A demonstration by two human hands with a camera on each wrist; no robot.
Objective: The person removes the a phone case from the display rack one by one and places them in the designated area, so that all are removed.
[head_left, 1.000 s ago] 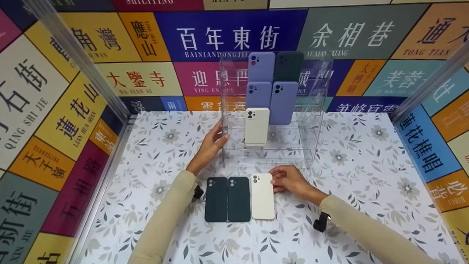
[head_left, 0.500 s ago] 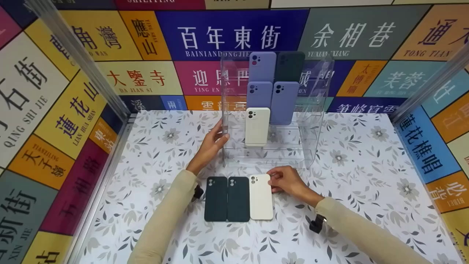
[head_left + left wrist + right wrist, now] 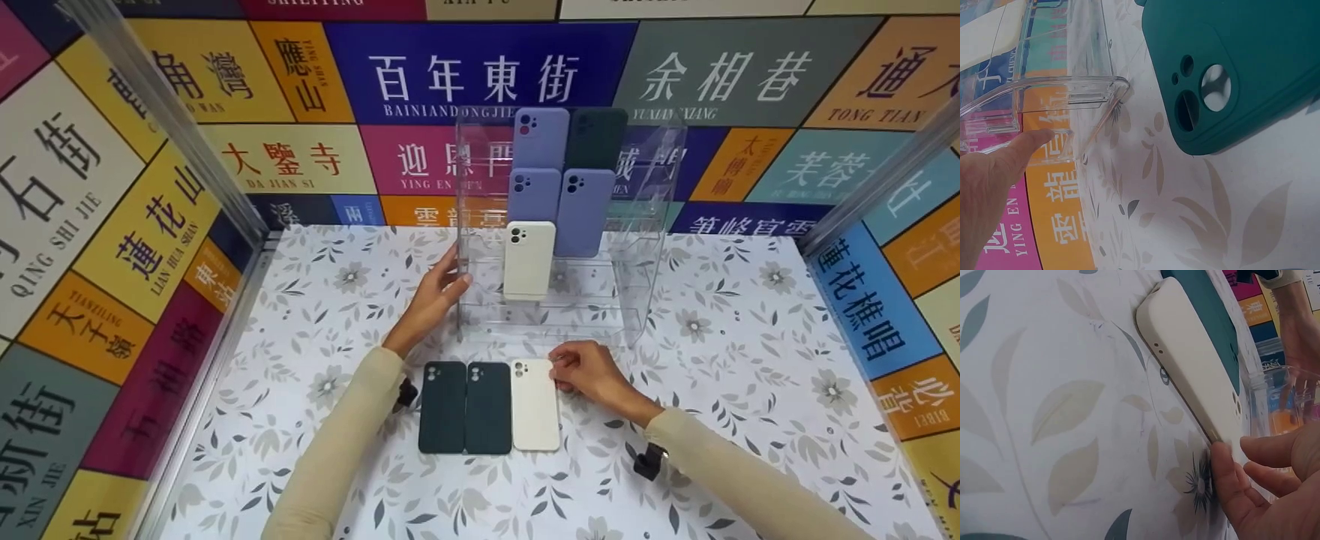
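Note:
My right hand (image 3: pixel 592 373) pinches the upper right corner of a cream-white phone case (image 3: pixel 535 420) lying on the table. In the right wrist view, a fingertip sits against that white case's edge (image 3: pixel 1190 365), the thumb just over it. Left of it lie two dark green phone cases, one in the middle (image 3: pixel 489 412) and one at the outer left (image 3: pixel 442 412); all three form a row. My left hand (image 3: pixel 431 300) holds the left side of a clear display stand (image 3: pixel 630 319), thumb in front and the other fingers partly hidden behind the panel.
On the stand's tiers lean a white case (image 3: pixel 527 270), several lilac cases (image 3: pixel 585 217) and a dark green one (image 3: pixel 598 142). Sign-patterned walls (image 3: pixel 300 161) enclose the back and sides of the flower-print table (image 3: pixel 735 420).
My right hand has slid the white phone case slightly left, closer to the middle green one. The left hand keeps its place on the stand.

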